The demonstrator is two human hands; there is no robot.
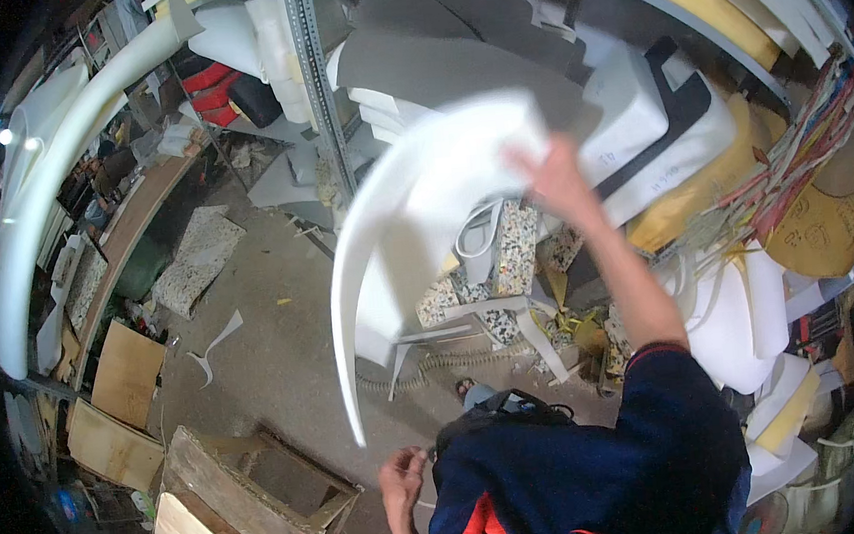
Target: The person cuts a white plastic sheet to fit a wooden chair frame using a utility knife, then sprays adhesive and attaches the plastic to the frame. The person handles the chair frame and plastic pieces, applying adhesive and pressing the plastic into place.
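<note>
Above the grey floor [274, 299], near the middle of the view, a white foam sheet [440, 171] hangs in a long curve, its upper end to the right and its narrow lower tip pointing down toward the person's left hand [402, 480]. At that upper end the right hand [558, 181] has its fingers closed on the edge of the sheet; both are blurred, so how each finger lies cannot be told. The right forearm reaches up and forward from a dark blue short sleeve [656, 374] with a red trim.

Low in the view, beside the person's waist, the left hand is apart from the sheet. Its fingers are loosely bent, with the thumb close to the forefinger; whether anything small sits between them cannot be told.

Just beyond the sheet lie speckled foam pieces [516, 245] and a white loop of strap [464, 232]. Farther off, dark grey sheets [431, 61] lie near white foam blocks [625, 101]. To the right hangs a bundle of coloured cords [790, 163]. Leftward, a brown-edged bench [147, 214] carries clutter, and an old wooden box [212, 465] stands on the floor nearer the person.
</note>
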